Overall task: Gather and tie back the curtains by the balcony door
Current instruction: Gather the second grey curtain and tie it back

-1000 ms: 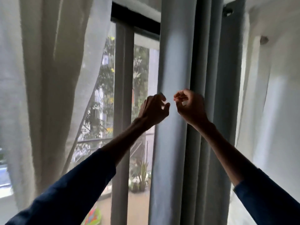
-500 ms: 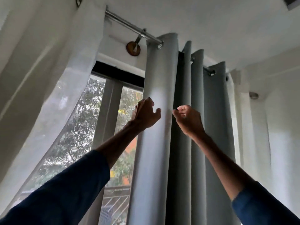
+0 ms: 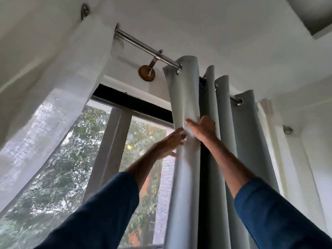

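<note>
A grey eyelet curtain (image 3: 186, 177) hangs in bunched folds from a metal rod (image 3: 143, 45) right of the balcony door. My right hand (image 3: 203, 127) wraps the front fold from its right side, thumb across the cloth. My left hand (image 3: 169, 143) presses flat against the same fold's left edge with fingers spread. Both arms wear dark blue sleeves. A sheer white curtain (image 3: 45, 105) hangs loose at the left.
The balcony door's dark frame (image 3: 133, 103) and grey upright (image 3: 107, 150) stand behind the curtains, with trees outside. A round wooden bracket (image 3: 146, 73) holds the rod. White wall and a small hook (image 3: 288, 130) lie at the right.
The view has tilted up toward the rod and ceiling. Both hands have risen and moved from loose fists in front of the grey curtain onto its front fold.
</note>
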